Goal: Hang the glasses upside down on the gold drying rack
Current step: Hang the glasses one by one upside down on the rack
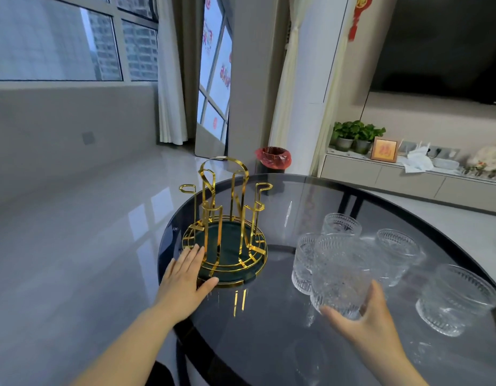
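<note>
The gold drying rack (227, 218) stands on a dark green round tray near the left edge of the glass table; its upright prongs are bare. My left hand (185, 277) lies flat against the tray's near-left rim, fingers spread. My right hand (363, 321) grips a clear ribbed glass (338, 274) from below, lifted slightly and tilted, mouth facing up and away. Several more ribbed glasses stand upright on the table: one behind the held glass on the left (304, 263), one at the back (343, 224), one further right (397, 252) and one at the right (455, 299).
The round dark glass table (269, 344) has its curved edge close to the rack on the left. Beyond it are a red-lined bin (273, 158) on the floor, a low cabinet (408, 176) with plants, and a window wall at the left.
</note>
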Demonstrator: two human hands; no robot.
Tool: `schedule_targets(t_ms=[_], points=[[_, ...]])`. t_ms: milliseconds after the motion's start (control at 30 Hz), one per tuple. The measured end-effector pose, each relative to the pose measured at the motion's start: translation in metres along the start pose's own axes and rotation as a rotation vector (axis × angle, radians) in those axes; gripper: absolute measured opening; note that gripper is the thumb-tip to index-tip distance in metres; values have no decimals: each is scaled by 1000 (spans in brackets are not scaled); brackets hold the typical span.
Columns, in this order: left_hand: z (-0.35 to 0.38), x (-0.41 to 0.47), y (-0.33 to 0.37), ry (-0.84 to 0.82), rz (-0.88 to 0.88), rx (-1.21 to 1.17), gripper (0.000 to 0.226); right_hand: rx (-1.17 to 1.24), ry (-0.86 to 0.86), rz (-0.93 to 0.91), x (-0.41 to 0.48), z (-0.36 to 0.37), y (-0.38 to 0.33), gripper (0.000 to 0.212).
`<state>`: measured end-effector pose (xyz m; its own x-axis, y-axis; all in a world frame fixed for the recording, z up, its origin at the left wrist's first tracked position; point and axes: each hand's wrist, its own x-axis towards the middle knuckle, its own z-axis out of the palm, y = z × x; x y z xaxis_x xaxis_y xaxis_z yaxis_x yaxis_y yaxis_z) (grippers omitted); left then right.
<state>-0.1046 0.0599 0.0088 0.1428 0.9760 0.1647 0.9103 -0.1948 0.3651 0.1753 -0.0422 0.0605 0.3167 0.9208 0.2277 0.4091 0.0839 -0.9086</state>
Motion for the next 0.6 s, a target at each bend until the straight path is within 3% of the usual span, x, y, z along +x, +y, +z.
schedule_targets(t_ms=[233,467,533,600], points=[[-2,3,-11,20,61,17,69,4,-62,-60,26,-10,-50,49],[1,0,-11,64,32,-33,68,-288,-104,-147,85,-26,-101,76],[-1,-1,-9,60,32,-16,79,-366,-111,-184,105,-28,-116,74],[-2,-1,-8,49,18,-8,107,-444,-151,-207,123,-27,-130,73]])
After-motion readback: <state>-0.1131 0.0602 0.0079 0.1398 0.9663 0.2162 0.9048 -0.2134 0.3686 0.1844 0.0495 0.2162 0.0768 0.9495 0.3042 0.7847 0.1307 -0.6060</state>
